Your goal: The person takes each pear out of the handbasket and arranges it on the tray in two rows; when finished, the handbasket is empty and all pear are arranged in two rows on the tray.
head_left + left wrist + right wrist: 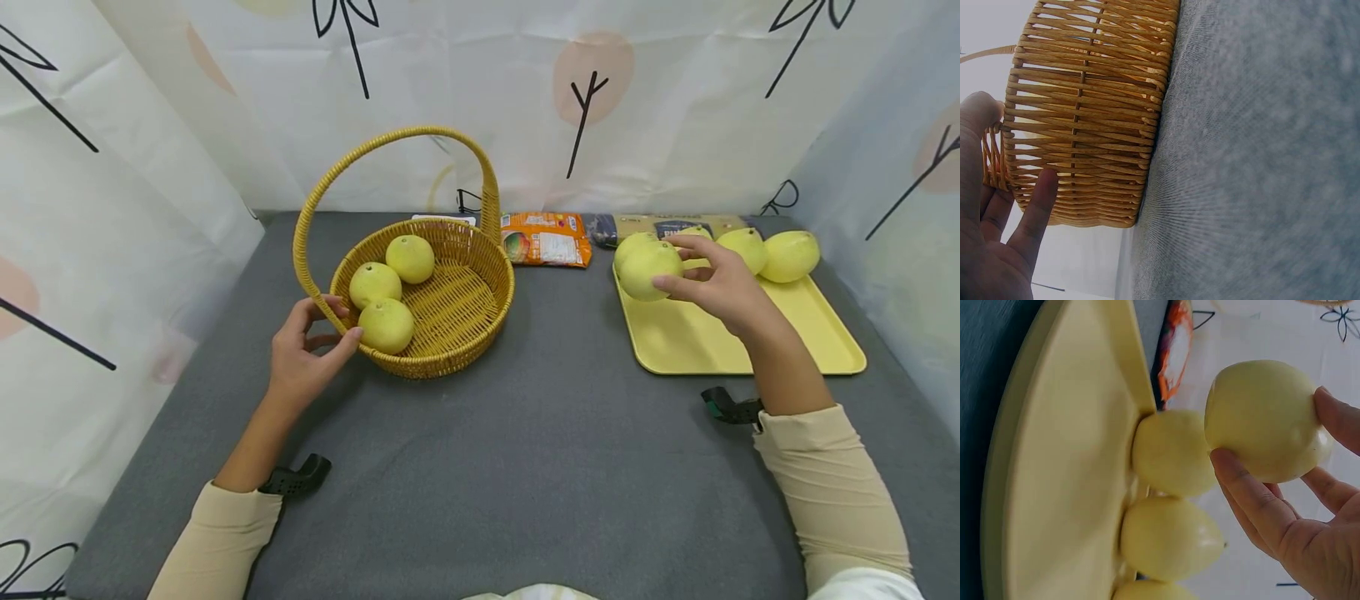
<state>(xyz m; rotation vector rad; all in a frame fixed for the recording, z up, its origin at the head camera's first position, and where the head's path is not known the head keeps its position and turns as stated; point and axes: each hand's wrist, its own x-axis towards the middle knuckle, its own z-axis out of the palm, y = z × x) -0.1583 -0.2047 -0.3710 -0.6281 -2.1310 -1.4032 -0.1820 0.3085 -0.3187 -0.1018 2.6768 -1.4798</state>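
My left hand [307, 350] grips the woven wicker basket [427, 364] at its left rim, by the foot of the tall handle [302, 225]. In the left wrist view one finger [1041, 190] lies along the basket's outer side. Inside the basket sit three pale yellow-green round fruits [386, 326], grouped to the left. My right hand [716, 287] holds another such fruit [1266, 422] between thumb and fingertips, raised above the yellow tray [750, 362]. Several more fruits [790, 257] rest in a row along the tray's back edge.
Behind the basket and tray lie an orange snack packet [545, 240] and a long tan and dark package [637, 225]. A grey cloth [487, 483] covers the table. Printed white curtains [487, 83] stand close behind and at both sides.
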